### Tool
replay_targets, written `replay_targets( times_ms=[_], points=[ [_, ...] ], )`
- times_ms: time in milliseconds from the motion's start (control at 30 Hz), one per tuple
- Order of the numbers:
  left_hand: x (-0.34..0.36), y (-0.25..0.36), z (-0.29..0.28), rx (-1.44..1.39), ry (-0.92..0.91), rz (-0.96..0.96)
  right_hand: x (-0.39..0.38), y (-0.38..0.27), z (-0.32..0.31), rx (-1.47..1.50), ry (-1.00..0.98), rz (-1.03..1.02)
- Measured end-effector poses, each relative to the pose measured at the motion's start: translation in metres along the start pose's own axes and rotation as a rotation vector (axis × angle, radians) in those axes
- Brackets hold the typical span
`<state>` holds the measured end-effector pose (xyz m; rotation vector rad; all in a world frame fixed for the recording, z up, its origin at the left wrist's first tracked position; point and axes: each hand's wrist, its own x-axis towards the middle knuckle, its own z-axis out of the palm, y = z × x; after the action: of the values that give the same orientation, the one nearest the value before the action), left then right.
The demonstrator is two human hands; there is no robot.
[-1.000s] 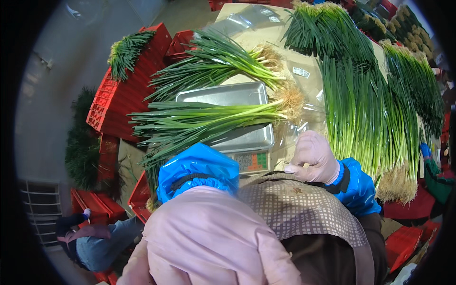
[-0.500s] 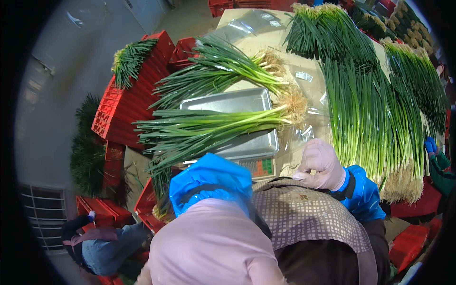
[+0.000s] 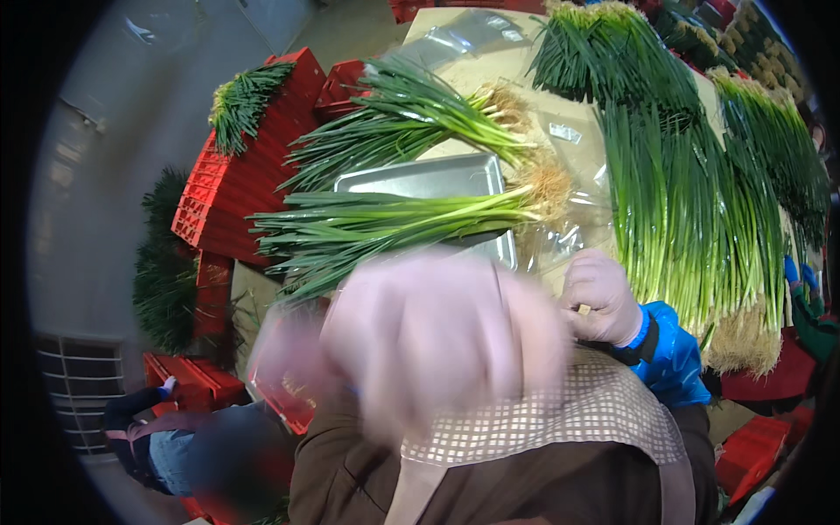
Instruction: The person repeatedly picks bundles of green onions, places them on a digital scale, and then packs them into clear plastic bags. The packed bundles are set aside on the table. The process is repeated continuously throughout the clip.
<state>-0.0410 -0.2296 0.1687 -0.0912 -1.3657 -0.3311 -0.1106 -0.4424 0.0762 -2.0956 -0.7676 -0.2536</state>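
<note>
My left hand (image 3: 437, 324), in a pale pink glove, is raised close to the camera and smeared by motion, so its fingers cannot be read. My right hand (image 3: 602, 299), also gloved, with a blue sleeve cover (image 3: 674, 354) at the wrist, is curled closed over the table's near edge; what it holds, if anything, is hidden. Beyond the left hand, a bunch of green onions (image 3: 411, 214) lies across a metal tray (image 3: 411, 179), roots to the right. Another green onion bunch (image 3: 437, 114) rests behind it.
Long rows of green onions (image 3: 674, 201) cover the table's right side. Clear plastic bags (image 3: 582, 175) lie mid-table. Red crates (image 3: 249, 166) stand at the left, some with green onions. A person (image 3: 162, 437) bends at lower left; another's blue-gloved hand (image 3: 801, 273) shows at far right.
My left hand has swung up toward the camera, blurred, now covering the tray's near side and the scale. My right hand has shifted slightly right and curled tighter. The green onions have stayed put.
</note>
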Motion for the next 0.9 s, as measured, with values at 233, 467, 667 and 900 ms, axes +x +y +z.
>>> replay_targets(
  times_ms=[233,467,667,900],
  points=[
    [-0.062,0.0,-0.032,0.127,0.842,-0.145,-0.005,0.01,-0.002,0.013,0.098,0.03],
    [-0.083,-0.004,-0.038,0.096,0.947,-0.171,0.013,0.008,-0.002,0.03,0.298,0.151],
    [-0.091,-0.029,-0.044,0.197,0.691,-0.499,0.055,0.021,0.006,0.179,0.513,0.05],
    [-0.11,-0.023,-0.036,0.337,0.357,-1.363,0.038,0.09,0.023,0.433,0.585,0.282]
  ],
)
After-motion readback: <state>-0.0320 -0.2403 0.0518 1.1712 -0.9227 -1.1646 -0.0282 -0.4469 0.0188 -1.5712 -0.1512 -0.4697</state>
